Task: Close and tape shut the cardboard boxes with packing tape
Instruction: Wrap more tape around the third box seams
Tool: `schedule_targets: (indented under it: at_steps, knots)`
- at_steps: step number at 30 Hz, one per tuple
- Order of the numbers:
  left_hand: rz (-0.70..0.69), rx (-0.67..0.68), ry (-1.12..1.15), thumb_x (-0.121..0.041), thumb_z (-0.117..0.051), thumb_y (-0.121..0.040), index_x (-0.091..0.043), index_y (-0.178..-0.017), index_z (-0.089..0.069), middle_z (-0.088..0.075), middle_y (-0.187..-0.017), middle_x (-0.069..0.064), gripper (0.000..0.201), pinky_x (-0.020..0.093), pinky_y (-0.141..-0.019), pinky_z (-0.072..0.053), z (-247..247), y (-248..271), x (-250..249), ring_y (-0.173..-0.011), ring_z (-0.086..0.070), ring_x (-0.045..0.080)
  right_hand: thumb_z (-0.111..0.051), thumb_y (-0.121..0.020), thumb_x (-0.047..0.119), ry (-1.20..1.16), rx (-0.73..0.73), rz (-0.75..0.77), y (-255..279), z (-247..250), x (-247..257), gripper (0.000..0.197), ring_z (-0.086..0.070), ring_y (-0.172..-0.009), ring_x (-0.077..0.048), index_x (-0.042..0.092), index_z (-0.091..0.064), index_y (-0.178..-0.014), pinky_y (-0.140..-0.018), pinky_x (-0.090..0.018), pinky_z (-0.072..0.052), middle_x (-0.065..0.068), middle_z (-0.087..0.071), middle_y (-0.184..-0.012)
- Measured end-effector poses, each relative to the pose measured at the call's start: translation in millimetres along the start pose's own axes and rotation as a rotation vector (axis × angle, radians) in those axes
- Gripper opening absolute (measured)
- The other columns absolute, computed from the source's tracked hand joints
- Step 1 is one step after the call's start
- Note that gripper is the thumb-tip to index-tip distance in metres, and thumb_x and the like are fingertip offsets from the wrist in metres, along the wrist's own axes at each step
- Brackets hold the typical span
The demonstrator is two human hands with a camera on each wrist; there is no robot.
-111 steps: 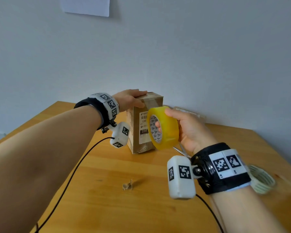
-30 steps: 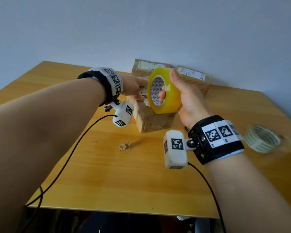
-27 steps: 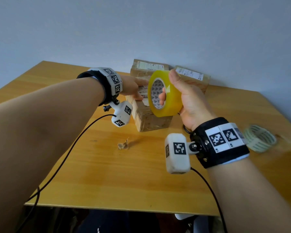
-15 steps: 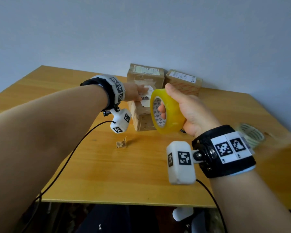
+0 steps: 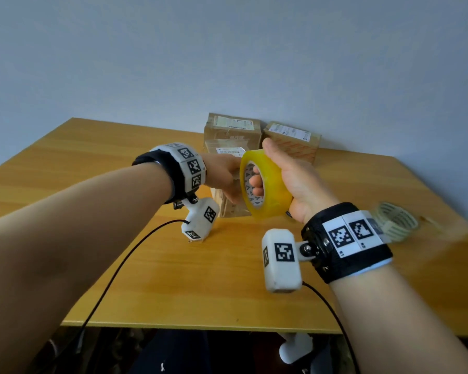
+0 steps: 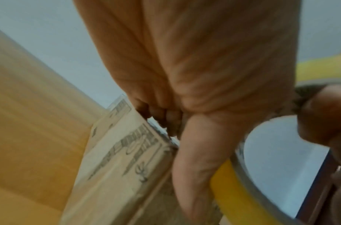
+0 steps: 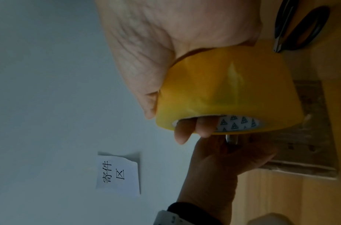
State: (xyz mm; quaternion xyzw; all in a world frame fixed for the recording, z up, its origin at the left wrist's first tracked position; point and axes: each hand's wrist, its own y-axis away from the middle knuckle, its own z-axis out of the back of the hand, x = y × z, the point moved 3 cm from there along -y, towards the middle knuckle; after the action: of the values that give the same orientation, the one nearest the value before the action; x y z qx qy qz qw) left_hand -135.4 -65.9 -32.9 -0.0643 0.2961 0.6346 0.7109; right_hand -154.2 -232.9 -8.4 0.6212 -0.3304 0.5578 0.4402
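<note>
Right hand [image 5: 295,184] grips the tape roll [image 5: 265,187], fingers [image 7: 184,130] through the core, thumb over the outer face. Roll held upright, just in front of the near box [image 5: 229,205]. Left hand [image 5: 222,176] curled round the near box's top edge, holding it on the table [image 5: 200,279]. Two more boxes [image 5: 233,128] behind the near box, at the wall. Scissors [image 7: 298,27] on the table right of the near box. A second roll [image 5: 397,220] lies well right of it, blurred.

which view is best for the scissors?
Right wrist: the scissors lie on the table beside the tape roll, black handle loop and blade clear, cut off at the frame's top. Head view hides them behind the right hand; left wrist shows none.
</note>
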Motion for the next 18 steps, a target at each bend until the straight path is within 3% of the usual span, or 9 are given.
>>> schedule_targets:
  at_steps: [5,7,8,10,13,18]
  knots:
    - [0.019,-0.094,-0.052,-0.017,-0.075,-0.085,-0.039,-0.115,-0.052,-0.059,-0.102,-0.026,0.044,0.039,-0.102,-0.042,1.1,-4.1,3.7,-0.114,-0.055,0.015,-0.060,-0.099,0.046,0.028,0.047,-0.044,3.9,2.7,-6.2,0.041,-0.070,-0.065,-0.021,0.006,-0.072,-0.103,-0.069,-0.035,-0.060,-0.012,-0.076,-0.078]
    - [0.059,-0.131,-0.075,-0.019,-0.074,-0.086,-0.029,-0.142,-0.046,-0.055,-0.135,-0.013,0.063,0.040,-0.110,-0.037,3.2,-7.3,9.4,-0.132,-0.047,0.018,-0.060,-0.101,0.043,0.065,0.043,-0.062,6.6,5.2,-13.8,0.039,-0.072,-0.067,-0.021,0.007,-0.072,-0.105,-0.076,-0.038,-0.061,-0.012,-0.077,-0.081]
    - [0.081,-0.140,-0.097,-0.022,-0.072,-0.088,-0.027,-0.152,-0.035,-0.043,-0.151,-0.009,0.074,0.041,-0.115,-0.032,2.9,-9.0,11.8,-0.140,-0.038,0.018,-0.060,-0.101,0.043,0.072,0.040,-0.077,7.9,6.5,-17.5,0.039,-0.072,-0.069,-0.021,0.006,-0.072,-0.106,-0.078,-0.039,-0.061,-0.012,-0.077,-0.082]
    - [0.086,-0.129,-0.163,-0.026,-0.067,-0.091,-0.026,-0.157,-0.021,-0.023,-0.163,-0.006,0.080,0.043,-0.120,-0.024,0.4,-11.8,13.9,-0.148,-0.024,0.018,-0.060,-0.101,0.043,0.071,0.034,-0.115,10.7,8.9,-23.4,0.040,-0.074,-0.071,-0.022,0.005,-0.071,-0.109,-0.078,-0.040,-0.061,-0.013,-0.078,-0.083]
    - [0.065,-0.123,-0.240,-0.027,-0.061,-0.096,-0.025,-0.158,-0.016,-0.011,-0.165,-0.006,0.077,0.041,-0.122,-0.016,-1.2,-11.9,13.9,-0.151,-0.013,0.017,-0.060,-0.101,0.042,0.043,0.028,-0.165,13.3,8.9,-29.0,0.039,-0.074,-0.072,-0.023,0.006,-0.068,-0.112,-0.074,-0.039,-0.062,-0.014,-0.078,-0.084]
    - [0.026,-0.159,-0.264,-0.024,-0.055,-0.098,-0.030,-0.157,-0.017,-0.007,-0.165,-0.009,0.071,0.040,-0.123,-0.013,-5.0,-13.1,17.4,-0.152,-0.010,0.015,-0.061,-0.102,0.039,0.014,0.037,-0.238,18.5,2.7,-41.0,0.036,-0.073,-0.070,-0.026,0.005,-0.067,-0.111,-0.082,-0.044,-0.060,-0.016,-0.076,-0.081]
